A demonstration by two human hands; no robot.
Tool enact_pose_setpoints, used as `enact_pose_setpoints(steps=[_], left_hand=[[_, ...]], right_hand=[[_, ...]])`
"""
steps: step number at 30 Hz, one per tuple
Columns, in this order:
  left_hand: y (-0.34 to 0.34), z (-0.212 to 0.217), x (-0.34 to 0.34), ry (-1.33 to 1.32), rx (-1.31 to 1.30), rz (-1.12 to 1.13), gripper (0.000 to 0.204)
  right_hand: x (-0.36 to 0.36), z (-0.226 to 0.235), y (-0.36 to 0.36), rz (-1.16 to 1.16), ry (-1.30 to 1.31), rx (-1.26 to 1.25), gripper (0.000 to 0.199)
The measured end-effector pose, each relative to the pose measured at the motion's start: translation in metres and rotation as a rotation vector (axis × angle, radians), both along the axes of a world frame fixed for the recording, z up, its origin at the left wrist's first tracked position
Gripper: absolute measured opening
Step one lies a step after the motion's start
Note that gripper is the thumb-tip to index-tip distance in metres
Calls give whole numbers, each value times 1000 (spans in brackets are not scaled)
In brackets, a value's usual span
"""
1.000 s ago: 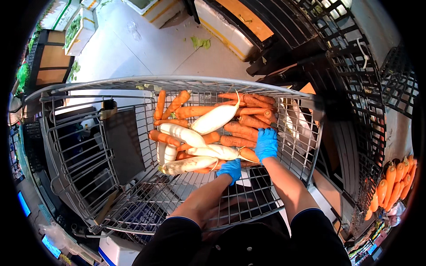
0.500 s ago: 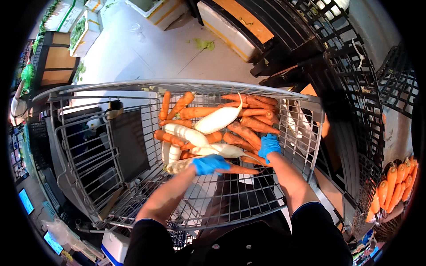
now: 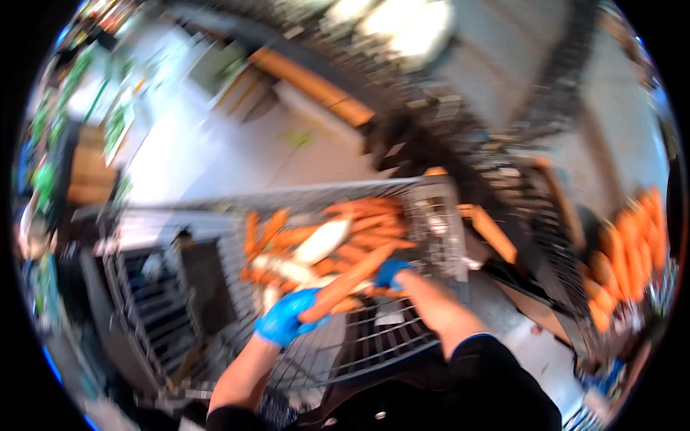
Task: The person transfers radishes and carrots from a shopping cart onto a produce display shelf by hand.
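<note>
My left hand (image 3: 289, 318), in a blue glove, is closed round one end of a long carrot (image 3: 346, 284) raised above the pile. The carrot slants up and to the right, its far end just above my right hand. That right hand (image 3: 390, 273), gloved in blue too, is over the right part of the pile; motion blur smears its fingers, so what they hold cannot be made out. Below both hands, several orange carrots (image 3: 368, 207) and white radishes (image 3: 325, 240) lie heaped in a wire shopping cart (image 3: 302, 191).
At the right, a bunch of carrots (image 3: 624, 255) stands beside dark crates (image 3: 568, 276). Beyond the cart, a foam box (image 3: 215, 68) sits on the pale floor (image 3: 194, 151). Another box with greens (image 3: 118, 126) is at the far left.
My left hand has moved left and lifted a carrot off the pile. My right hand has come nearer to it. The whole view has swung to the right and is blurred.
</note>
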State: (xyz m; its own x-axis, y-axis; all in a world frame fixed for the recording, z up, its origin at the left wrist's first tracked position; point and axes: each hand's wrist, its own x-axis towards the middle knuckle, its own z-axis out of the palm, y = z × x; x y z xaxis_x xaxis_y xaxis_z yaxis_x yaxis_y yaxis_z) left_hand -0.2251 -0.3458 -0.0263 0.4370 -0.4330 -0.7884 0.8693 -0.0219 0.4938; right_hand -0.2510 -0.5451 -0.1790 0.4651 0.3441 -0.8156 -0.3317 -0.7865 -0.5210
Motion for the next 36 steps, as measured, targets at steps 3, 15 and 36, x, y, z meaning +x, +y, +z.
enact_pose_setpoints(steps=[3,15,36], left_hand=[[-9,33,7,-187,-167,-8,45],[-170,161,51,-1549,-73,-604,39],[-245,123,30,-639,-645,-871,53]], right_hand=[[-6,-30,15,-221,226,242,12],[-94,188,-86,-741,52,698,47],[-162,262,-170,-962,-260,584,51]])
